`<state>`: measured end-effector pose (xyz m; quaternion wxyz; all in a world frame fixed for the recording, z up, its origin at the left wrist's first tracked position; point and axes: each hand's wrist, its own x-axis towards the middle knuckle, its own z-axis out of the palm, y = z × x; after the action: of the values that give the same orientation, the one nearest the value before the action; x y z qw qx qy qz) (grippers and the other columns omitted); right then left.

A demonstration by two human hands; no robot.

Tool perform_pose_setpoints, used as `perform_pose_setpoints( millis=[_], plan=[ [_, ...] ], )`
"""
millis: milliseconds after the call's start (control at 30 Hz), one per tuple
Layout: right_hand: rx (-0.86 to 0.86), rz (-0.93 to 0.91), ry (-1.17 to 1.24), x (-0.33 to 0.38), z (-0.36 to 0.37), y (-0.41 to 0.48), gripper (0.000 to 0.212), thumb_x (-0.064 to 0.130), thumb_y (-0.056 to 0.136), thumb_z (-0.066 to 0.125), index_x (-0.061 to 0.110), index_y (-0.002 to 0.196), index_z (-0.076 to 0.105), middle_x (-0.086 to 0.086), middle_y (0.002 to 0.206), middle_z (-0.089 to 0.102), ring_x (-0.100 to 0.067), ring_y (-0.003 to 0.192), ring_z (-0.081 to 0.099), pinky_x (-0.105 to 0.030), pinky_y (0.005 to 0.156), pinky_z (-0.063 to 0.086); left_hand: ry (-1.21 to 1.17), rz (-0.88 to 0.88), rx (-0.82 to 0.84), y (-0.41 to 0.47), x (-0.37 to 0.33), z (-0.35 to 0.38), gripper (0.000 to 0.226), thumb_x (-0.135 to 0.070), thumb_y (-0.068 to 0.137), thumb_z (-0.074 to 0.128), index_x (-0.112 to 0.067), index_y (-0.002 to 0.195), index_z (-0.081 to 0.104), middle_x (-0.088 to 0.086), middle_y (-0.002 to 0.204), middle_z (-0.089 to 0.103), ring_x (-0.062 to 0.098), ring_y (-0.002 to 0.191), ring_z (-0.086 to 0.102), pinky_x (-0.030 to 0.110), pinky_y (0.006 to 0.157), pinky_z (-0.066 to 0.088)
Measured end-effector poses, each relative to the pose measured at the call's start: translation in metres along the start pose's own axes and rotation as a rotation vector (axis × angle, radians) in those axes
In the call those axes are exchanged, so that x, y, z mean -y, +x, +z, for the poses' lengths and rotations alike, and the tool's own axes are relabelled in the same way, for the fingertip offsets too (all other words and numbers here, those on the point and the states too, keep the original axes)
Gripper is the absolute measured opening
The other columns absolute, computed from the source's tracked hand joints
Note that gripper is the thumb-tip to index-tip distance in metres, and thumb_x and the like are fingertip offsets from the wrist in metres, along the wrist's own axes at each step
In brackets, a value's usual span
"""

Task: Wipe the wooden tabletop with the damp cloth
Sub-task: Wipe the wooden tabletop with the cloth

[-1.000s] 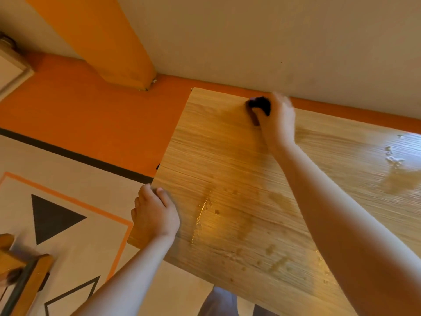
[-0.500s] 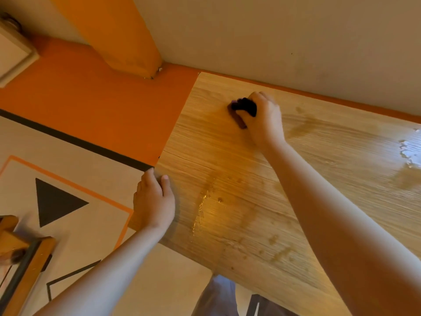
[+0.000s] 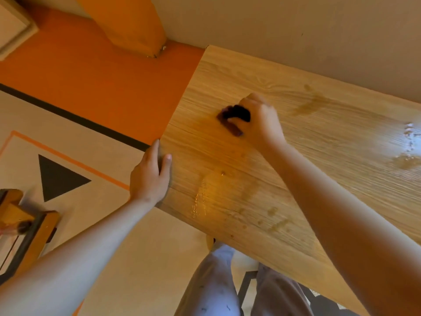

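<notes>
The wooden tabletop (image 3: 227, 74) fills the right half of the view, its far edge against a pale wall. My right hand (image 3: 259, 120) is closed on a small dark damp cloth (image 3: 234, 115) and presses it onto the wood near the table's far left part. Most of the cloth is hidden under the fingers. My left hand (image 3: 149, 176) rests on the table's left edge, thumb on top and fingers over the side. Wet streaks and drops (image 3: 200, 199) shine on the wood near me, and more wet patches (image 3: 407, 144) glint at the right.
An orange floor strip (image 3: 95, 80) and an orange post (image 3: 134, 26) lie left of the table. A pale mat with a black triangle (image 3: 59, 176) covers the floor. A wooden chair part (image 3: 25, 224) stands at lower left. My legs (image 3: 214, 286) show under the near edge.
My right hand has dragged the cloth from the far edge toward me and slightly left across the wood. My left hand has stayed on the table's left edge.
</notes>
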<state>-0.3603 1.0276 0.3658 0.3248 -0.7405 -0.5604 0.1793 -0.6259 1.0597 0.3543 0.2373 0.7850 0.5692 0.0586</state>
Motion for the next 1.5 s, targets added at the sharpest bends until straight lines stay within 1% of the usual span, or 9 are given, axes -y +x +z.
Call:
perform_pose_setpoints(
  millis=[100,233,367,533,733,900,1033,1333,1500],
  plan=[
    [-0.065,0.035,0.022,0.018,0.017,-0.021,0.017,0.022,0.081,0.069,0.006,0.087,0.064,-0.004,0.091,0.055,-0.021,0.085,0.054,-0.034,0.068,0.046,0.031,0.003,0.033,0.001,0.002,-0.001,0.057,-0.042,0.100,0.031,-0.019,0.150,0.018,0.003,0.156,0.026,0.028,0.134,0.040,0.037,0.101,0.039],
    [0.157,-0.168,0.141,0.067,0.061,-0.092,0.020,0.026,0.079,0.072,0.010,0.089,0.068,-0.005,0.085,0.059,-0.023,0.081,0.055,-0.035,0.063,0.048,0.077,0.072,0.134,0.009,0.014,-0.007,0.061,-0.042,0.099,0.030,-0.014,0.151,0.013,0.011,0.155,0.027,0.035,0.130,0.043,0.040,0.096,0.042],
    [0.327,-0.315,0.152,0.065,0.055,-0.096,0.018,0.025,0.081,0.070,0.011,0.092,0.069,-0.003,0.084,0.059,-0.019,0.080,0.053,-0.032,0.063,0.048,0.096,0.052,0.042,0.006,0.014,-0.004,0.060,-0.047,0.099,0.032,-0.019,0.151,0.019,0.010,0.150,0.038,0.032,0.128,0.046,0.038,0.091,0.045],
    [0.075,-0.080,0.057,0.047,0.044,-0.062,0.017,0.019,0.079,0.071,0.008,0.092,0.067,-0.005,0.091,0.060,-0.022,0.090,0.054,-0.037,0.075,0.048,0.045,0.034,0.037,0.005,0.020,-0.003,0.062,-0.055,0.095,0.032,-0.029,0.150,0.019,0.012,0.130,0.058,0.031,0.103,0.061,0.024,0.056,0.039],
    [0.218,-0.152,0.178,0.091,0.070,-0.141,0.022,0.027,0.080,0.067,0.010,0.095,0.069,-0.003,0.086,0.058,-0.020,0.086,0.051,-0.029,0.068,0.044,0.059,0.065,-0.013,0.005,0.021,0.000,0.059,-0.049,0.098,0.034,-0.024,0.150,0.022,0.011,0.137,0.053,0.032,0.112,0.058,0.032,0.074,0.045],
    [-0.071,0.119,0.102,0.067,0.057,-0.173,0.016,0.016,0.074,0.076,0.011,0.077,0.061,0.004,0.077,0.048,-0.016,0.077,0.046,-0.028,0.062,0.040,0.062,0.059,0.013,0.005,0.021,0.000,0.060,-0.053,0.097,0.030,-0.027,0.150,0.019,0.015,0.131,0.057,0.034,0.111,0.057,0.040,0.079,0.049],
    [-0.312,0.329,0.056,0.087,0.068,-0.191,0.018,0.011,0.074,0.074,0.010,0.074,0.055,0.002,0.078,0.047,-0.018,0.079,0.043,-0.021,0.066,0.030,0.094,0.066,0.014,0.003,0.018,0.001,0.061,-0.051,0.098,0.029,-0.025,0.151,0.017,0.006,0.150,0.038,0.030,0.129,0.045,0.041,0.092,0.045],
    [-0.393,0.341,0.028,0.128,0.104,-0.203,0.017,0.021,0.083,0.058,0.007,0.076,0.054,-0.007,0.080,0.053,-0.022,0.080,0.047,-0.028,0.060,0.041,0.087,0.083,0.006,0.004,0.019,0.001,0.059,-0.050,0.099,0.030,-0.022,0.150,0.019,0.007,0.150,0.038,0.032,0.132,0.042,0.044,0.098,0.041],
    [-0.641,0.603,-0.050,0.076,0.046,-0.277,0.023,0.007,0.078,0.074,0.005,0.071,0.052,-0.003,0.076,0.047,-0.017,0.075,0.041,-0.024,0.065,0.033,0.125,0.078,0.008,0.002,0.015,0.001,0.060,-0.048,0.099,0.028,-0.020,0.151,0.019,0.010,0.148,0.041,0.036,0.128,0.045,0.045,0.095,0.042]
  ],
)
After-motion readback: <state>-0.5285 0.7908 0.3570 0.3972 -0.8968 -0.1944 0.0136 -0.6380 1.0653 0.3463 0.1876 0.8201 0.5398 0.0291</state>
